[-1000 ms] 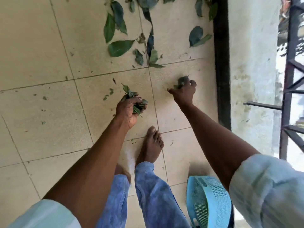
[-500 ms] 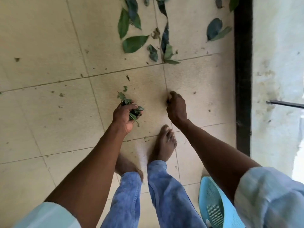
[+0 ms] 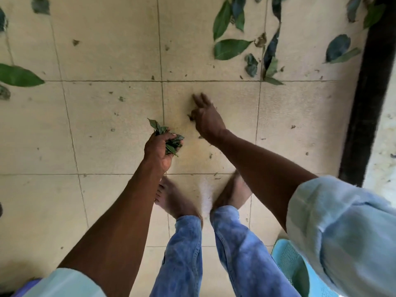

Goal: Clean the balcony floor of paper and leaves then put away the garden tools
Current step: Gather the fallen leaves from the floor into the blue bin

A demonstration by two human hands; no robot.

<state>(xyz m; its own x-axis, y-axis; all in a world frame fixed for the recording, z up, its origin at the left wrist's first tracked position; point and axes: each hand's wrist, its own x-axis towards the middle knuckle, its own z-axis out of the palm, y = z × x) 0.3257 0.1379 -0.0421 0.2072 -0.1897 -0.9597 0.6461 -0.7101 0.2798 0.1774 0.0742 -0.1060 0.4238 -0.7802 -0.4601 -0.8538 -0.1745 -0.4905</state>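
Tiled floor [image 3: 111, 129] — left hand [image 3: 157, 150] grips leaf bunch [image 3: 169, 140].

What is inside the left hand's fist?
The left hand grips a bunch of small green leaves, whose tips stick out above and beside the fingers. How many are inside is hidden by the fingers.

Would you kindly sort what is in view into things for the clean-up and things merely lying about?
For the job:
- left hand, gripping leaves
- right hand
- loose leaves on the floor

Lying about:
- blue basket
- black strip
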